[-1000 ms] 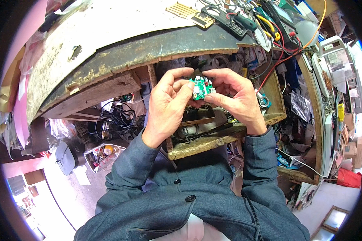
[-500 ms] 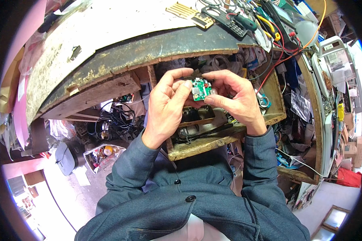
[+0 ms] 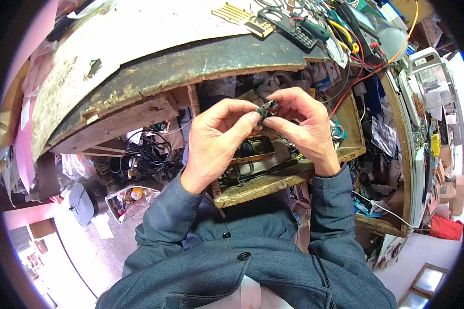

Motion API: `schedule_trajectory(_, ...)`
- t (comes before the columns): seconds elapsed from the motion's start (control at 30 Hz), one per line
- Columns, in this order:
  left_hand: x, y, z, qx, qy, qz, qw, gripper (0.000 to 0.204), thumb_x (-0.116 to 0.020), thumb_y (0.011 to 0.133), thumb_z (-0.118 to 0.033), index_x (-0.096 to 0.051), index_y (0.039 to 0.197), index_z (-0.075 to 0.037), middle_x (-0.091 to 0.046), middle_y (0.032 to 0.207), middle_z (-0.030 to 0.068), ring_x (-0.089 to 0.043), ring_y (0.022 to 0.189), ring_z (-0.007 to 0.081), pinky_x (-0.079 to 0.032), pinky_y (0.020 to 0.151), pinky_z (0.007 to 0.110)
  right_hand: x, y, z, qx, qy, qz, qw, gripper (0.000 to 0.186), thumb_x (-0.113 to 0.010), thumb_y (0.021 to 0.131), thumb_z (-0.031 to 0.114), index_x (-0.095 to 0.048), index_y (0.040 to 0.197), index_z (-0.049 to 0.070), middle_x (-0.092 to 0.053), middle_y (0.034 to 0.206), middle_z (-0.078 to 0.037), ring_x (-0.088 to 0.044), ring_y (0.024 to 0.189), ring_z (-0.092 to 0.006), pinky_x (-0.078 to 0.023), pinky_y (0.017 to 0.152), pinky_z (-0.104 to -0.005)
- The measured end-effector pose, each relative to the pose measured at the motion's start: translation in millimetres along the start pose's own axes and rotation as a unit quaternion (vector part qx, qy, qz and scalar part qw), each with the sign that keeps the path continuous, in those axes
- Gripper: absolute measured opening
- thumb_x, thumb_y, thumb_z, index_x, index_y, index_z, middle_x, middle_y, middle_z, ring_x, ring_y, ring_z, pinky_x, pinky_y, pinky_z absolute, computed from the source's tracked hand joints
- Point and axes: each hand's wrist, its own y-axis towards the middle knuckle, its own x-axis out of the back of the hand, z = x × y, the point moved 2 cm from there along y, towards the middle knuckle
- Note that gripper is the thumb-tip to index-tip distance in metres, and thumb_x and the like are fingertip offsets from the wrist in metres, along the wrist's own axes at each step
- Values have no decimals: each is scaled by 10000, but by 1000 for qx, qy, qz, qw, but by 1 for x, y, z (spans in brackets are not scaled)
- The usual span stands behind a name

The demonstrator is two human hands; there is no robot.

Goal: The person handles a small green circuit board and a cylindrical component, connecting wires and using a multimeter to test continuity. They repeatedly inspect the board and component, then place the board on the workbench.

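Observation:
Between my two hands a small circuit board (image 3: 266, 109) is held up over an open wooden drawer (image 3: 273, 187). It is tilted nearly edge-on, so its face is mostly hidden. My left hand (image 3: 219, 135) pinches its left end between thumb and forefinger. On the other end, the thumb and fingers of my right hand (image 3: 305, 123) close round the board. Below the hands, a small open box (image 3: 260, 148) with dark things in it lies in the drawer.
The worn bench top (image 3: 185, 64) runs across beyond the drawer. A green-handled screwdriver (image 3: 314, 29), yellow-handled pliers (image 3: 351, 41) and a meter (image 3: 358, 18) with red leads crowd its far right. Tangled black cables (image 3: 149, 149) lie on the left, above a bin of scraps (image 3: 131, 201).
The circuit board has turned from showing its green face to nearly edge-on. My fingers have shifted with it, and my right hand has come slightly closer to the left.

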Motion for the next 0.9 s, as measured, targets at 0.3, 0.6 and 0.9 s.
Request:
schedule_trajectory(0.3, 1, 0, 3, -18, 37, 21, 999, 194, -731, 922, 7, -724, 1116, 15, -726, 1073, 73, -667, 946, 104, -543, 844, 244, 2, 1, -7, 24, 10, -24, 999, 237, -791, 844, -5, -673, 1049, 22, -707, 897, -18, -654, 779, -58, -524, 671, -213)
schedule_trajectory(0.6, 1, 1, 4, -27, 46, 31, 998, 197, -722, 919, 27, -721, 1116, 12, -723, 1071, 67, -662, 945, 98, -536, 835, 236, 3, 1, -9, 24, -4, -20, 1000, 250, -788, 842, -11, -673, 1062, 24, -696, 890, -6, -635, 764, -50, -510, 660, -207)
schedule_trajectory(0.9, 1, 1, 2, 8, -6, 5, 1000, 142, -674, 977, -31, -684, 1104, 30, -733, 1031, 98, -725, 887, 168, -617, 800, 296, 0, 0, -4, -11, 21, -6, 1000, 381, -783, 871, 22, -625, 1218, 30, -728, 921, -41, -651, 768, -59, -533, 683, -219)
